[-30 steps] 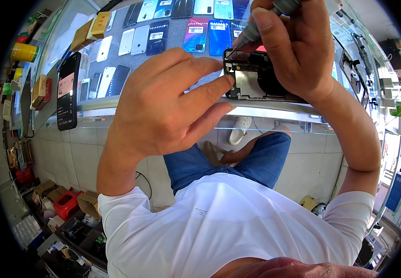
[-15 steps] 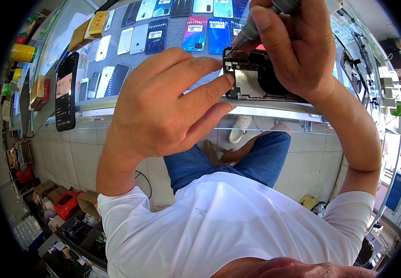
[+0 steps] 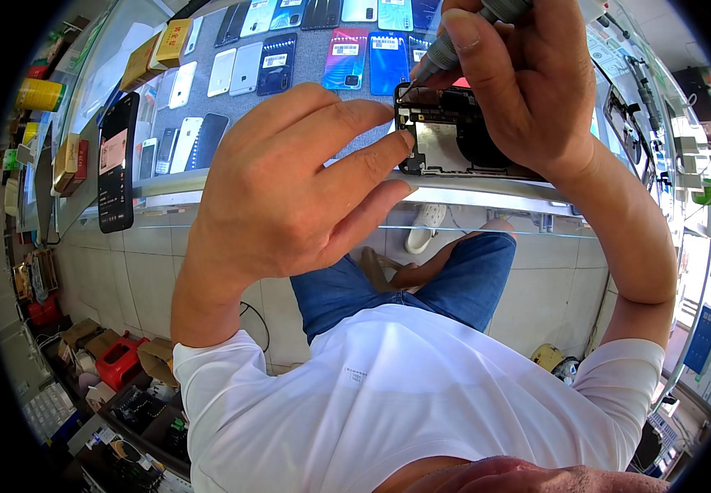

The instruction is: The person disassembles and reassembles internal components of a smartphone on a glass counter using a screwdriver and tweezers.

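An opened phone (image 3: 434, 149) with exposed internal parts lies at the front edge of the glass counter (image 3: 265, 209). My left hand (image 3: 298, 181) rests with curved fingertips on the phone's left end, gripping it; the thumb is hidden. My right hand (image 3: 536, 94) is closed round a grey screwdriver-like tool (image 3: 446, 51), angled down with its thin tip at the phone's upper left corner.
Rows of phones (image 3: 244, 70) show on grey matting under the glass. A black phone with a lit screen (image 3: 115, 160) stands at left beside small boxes (image 3: 68, 163). Further disassembled parts (image 3: 626, 131) lie at right. A red container (image 3: 117, 361) and dark trays sit lower left.
Compared with a second ago, the tool and my right fingers are very slightly shifted at the phone's corner. My left hand is practically still.
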Available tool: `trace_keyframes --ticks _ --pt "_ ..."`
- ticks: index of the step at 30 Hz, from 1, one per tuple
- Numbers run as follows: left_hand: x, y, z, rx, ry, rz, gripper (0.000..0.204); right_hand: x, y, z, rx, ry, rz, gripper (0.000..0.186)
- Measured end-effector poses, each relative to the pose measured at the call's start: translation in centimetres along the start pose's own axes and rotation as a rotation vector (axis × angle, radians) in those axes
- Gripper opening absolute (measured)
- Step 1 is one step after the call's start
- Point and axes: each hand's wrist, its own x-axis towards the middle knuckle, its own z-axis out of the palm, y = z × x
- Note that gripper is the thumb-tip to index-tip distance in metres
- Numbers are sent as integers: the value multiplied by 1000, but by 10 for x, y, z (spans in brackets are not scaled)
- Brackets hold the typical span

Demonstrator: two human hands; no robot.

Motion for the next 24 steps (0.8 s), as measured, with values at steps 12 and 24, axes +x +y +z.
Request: trace_keyframes --ticks 12,24 --pt "0 1 0 17 -14 -1 44 -3 13 5 -81 30 -126 39" --pt "-3 0 0 8 24 13 37 19 -3 -1 -76 -89 -338 46"
